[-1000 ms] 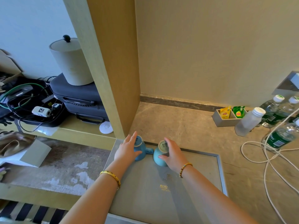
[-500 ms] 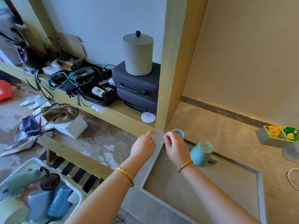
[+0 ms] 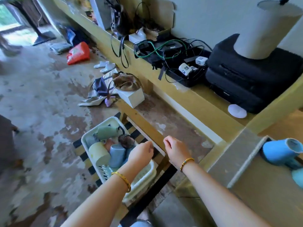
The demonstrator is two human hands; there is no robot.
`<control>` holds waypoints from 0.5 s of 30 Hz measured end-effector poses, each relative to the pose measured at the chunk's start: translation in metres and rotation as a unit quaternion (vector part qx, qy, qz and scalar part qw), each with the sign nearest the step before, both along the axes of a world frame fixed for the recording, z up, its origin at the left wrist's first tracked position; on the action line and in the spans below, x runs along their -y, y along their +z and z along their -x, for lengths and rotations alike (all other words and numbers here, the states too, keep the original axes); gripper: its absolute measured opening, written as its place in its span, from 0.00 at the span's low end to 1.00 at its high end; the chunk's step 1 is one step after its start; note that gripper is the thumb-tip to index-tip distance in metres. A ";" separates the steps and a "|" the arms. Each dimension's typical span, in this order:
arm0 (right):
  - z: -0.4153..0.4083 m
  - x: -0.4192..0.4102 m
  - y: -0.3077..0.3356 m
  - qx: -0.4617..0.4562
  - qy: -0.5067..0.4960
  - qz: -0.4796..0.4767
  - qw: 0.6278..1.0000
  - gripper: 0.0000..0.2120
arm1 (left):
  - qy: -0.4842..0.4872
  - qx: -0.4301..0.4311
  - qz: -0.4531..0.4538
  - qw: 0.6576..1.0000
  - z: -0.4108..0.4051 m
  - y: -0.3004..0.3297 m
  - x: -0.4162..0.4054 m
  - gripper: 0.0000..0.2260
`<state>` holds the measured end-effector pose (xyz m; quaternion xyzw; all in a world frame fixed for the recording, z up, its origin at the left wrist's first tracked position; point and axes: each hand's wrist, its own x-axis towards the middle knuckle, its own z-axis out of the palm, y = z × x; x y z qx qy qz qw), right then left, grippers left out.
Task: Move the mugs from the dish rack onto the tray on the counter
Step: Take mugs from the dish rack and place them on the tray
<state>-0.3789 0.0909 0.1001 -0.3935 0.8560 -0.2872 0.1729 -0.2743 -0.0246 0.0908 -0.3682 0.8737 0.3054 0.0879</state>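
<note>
A white plastic dish rack (image 3: 144,176) sits low on the floor at bottom centre, holding several mugs: a green one (image 3: 107,132), a pale yellow one (image 3: 99,153) and a blue-grey one (image 3: 116,155). My left hand (image 3: 141,154) hovers over the rack's right side, fingers curled, holding nothing. My right hand (image 3: 177,150) hangs beside it above the wooden bench rail, fingers loosely curled and empty. At the right edge, the grey tray (image 3: 236,163) on the counter carries a blue mug (image 3: 281,150) lying on its side and part of a second one (image 3: 297,177).
A wooden bench rail (image 3: 147,126) runs just behind the rack. The yellow shelf (image 3: 193,97) holds black cases (image 3: 249,79), tangled cables (image 3: 165,51) and a white lidded canister (image 3: 265,28). Clothes and a white box (image 3: 131,96) lie on the stained floor.
Both hands let go of the two blue mugs on the tray and swung left and down toward the dish rack. The view panned left with them.
</note>
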 end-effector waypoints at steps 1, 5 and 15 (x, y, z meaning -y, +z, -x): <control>-0.010 0.013 -0.007 0.013 0.008 -0.015 1.000 0.11 | 0.008 0.010 -0.005 1.000 -0.013 -0.006 0.012 0.12; -0.042 0.056 -0.033 0.051 0.071 -0.096 0.992 0.10 | 0.064 0.045 -0.032 0.996 -0.055 -0.030 0.049 0.14; -0.060 0.119 -0.099 0.120 0.158 -0.272 0.942 0.19 | 0.108 0.120 -0.137 0.977 -0.108 -0.087 0.086 0.16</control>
